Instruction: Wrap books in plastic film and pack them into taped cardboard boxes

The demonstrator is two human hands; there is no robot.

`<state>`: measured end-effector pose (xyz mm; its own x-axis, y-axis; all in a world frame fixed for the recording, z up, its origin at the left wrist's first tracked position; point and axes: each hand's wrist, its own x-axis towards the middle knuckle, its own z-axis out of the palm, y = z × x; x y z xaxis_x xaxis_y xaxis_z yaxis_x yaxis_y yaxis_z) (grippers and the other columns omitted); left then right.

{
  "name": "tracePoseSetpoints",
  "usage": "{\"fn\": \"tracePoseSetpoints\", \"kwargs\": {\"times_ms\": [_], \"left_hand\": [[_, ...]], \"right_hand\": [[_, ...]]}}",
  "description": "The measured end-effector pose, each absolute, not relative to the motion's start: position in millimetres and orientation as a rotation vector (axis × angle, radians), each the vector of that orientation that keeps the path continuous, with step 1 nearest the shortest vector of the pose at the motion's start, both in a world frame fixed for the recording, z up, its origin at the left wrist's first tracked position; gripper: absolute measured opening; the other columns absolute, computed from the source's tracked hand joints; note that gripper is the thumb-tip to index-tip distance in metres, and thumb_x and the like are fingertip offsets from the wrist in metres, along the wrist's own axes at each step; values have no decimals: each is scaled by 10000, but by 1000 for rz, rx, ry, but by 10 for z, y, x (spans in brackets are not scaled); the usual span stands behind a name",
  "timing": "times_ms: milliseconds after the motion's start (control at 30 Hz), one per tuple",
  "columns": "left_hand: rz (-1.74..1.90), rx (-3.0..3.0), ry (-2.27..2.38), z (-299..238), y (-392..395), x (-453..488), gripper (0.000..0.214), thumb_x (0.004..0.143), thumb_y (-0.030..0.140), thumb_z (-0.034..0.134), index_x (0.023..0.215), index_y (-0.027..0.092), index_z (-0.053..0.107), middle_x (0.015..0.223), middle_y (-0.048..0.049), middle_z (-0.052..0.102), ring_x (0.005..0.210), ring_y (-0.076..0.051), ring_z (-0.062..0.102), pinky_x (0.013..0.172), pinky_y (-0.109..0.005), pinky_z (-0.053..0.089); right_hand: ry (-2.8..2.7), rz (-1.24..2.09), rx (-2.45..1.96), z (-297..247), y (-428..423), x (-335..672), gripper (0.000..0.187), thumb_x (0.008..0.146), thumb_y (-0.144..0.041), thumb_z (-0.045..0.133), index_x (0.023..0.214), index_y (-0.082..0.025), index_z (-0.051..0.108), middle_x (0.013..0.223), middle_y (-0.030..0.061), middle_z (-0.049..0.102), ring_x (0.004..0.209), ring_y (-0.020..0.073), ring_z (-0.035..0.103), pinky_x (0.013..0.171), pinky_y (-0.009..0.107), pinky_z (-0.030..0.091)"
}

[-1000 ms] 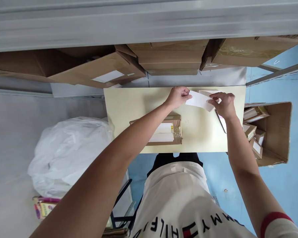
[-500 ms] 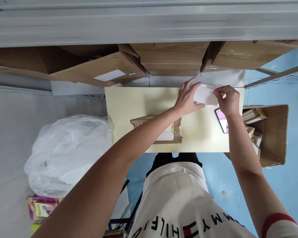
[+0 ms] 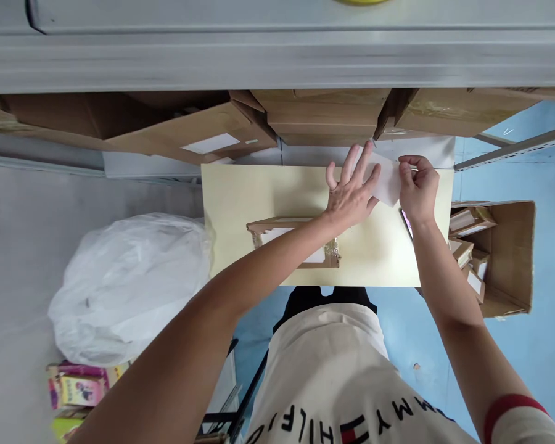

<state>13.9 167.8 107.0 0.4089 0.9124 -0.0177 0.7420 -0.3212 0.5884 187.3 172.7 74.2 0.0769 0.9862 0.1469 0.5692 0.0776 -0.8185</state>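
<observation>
Fingers [image 3: 361, 161] of the left hand [image 3: 351, 196] are spread wide and laid flat, and their tips reach past the far edge of the table [image 3: 240, 197]. They cover the left part of a white paper slip [image 3: 389, 182]. The right hand [image 3: 419, 188] has its fingers curled in, thumb and forefinger pinching the slip's upper right edge. The slip sits at the far right of the table, close to the back edge; whether it lies flat or is slightly lifted cannot be told.

Just below the right hand, a sliver of a phone [image 3: 405, 217] shows by the wrist, mostly hidden. A taped cardboard parcel [image 3: 282, 233] lies near the front edge, partly under the left forearm. Bare tabletop stretches from the parcel to the left edge, and a smaller bare patch lies between the parcel and the right wrist.

Brown cartons [image 3: 319, 114] crowd the back edge under a grey shelf [image 3: 277, 58]. Off the right edge an open box [image 3: 518, 259] of small parcels rests on the blue floor [image 3: 550, 308]. A white plastic bag [image 3: 129, 283] bulges beside the left edge.
</observation>
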Motion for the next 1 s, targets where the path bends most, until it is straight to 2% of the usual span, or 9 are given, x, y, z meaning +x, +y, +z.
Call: {"fn": "tracePoseSetpoints", "kwargs": {"times_ms": [100,200,333,467,600,700,767,867,1000], "left_hand": [[484,2051,1369,1057,1702,123,359,910,212,537,1239,310,643,1522,-43,472,1449,-305,333,1168,-557,167],[558,1725,1386,962,1773,89,239,945,254,500,1004,226,730,1178,-79,717,1154,-257,626,1031,-423,430],[712,1204,1431,787,1881,-31,229,913,354,591,880,163,713,878,-71,762,880,-209,713,817,-298,540],[728,1036,1394,668,1923,-250,244,863,386,663,974,173,704,926,-69,765,844,-179,720,801,-278,554],[723,1206,1584,693,1929,-489,434,848,447,677,1213,216,641,1184,-106,704,1130,-249,650,967,-358,507],[726,1562,1746,843,1942,-542,692,804,437,730,1424,264,477,1470,-117,506,1446,-309,347,1167,-453,295],[649,1820,1686,952,1960,-471,741,790,419,739,1453,264,448,1527,-108,443,1500,-342,208,1210,-516,133],[485,2044,1411,1018,2008,-257,548,829,354,687,1358,284,563,1392,-75,589,1430,-349,345,1197,-563,27],[381,2057,1272,946,2092,-46,213,920,275,539,1004,299,733,986,-47,737,1160,-292,576,1164,-565,77]], "right_hand": [[-1630,672,-1590,801,1693,1856,562,998,-610,211,1316,-254,509,892,78,674,831,235,700,657,382,563],[-1720,653,-1644,835,1705,1872,578,1001,-601,185,1427,-272,398,1119,118,674,1061,266,673,811,454,559],[-1921,550,-1792,751,1834,1943,625,953,-636,362,1440,-246,406,1388,168,557,1288,336,527,988,570,451],[-2050,609,-1825,625,1995,1986,426,952,-522,443,1220,-232,604,1212,124,672,1114,323,619,1030,607,366],[-2123,717,-1738,626,2069,1953,273,940,-373,467,954,-207,682,972,95,720,869,265,653,906,467,445],[-2199,683,-1683,690,2063,1907,246,940,-321,463,931,-216,684,969,89,717,856,261,641,895,441,428],[-2240,664,-1654,736,2048,1879,252,952,-309,446,943,-224,683,982,84,715,877,264,637,926,453,405],[-2279,682,-1601,787,2030,1849,270,970,-328,426,967,-235,680,997,81,714,915,274,634,951,468,385],[-2302,739,-1546,812,2017,1829,328,989,-414,400,977,-246,682,1004,77,719,944,279,633,966,476,378]]}}
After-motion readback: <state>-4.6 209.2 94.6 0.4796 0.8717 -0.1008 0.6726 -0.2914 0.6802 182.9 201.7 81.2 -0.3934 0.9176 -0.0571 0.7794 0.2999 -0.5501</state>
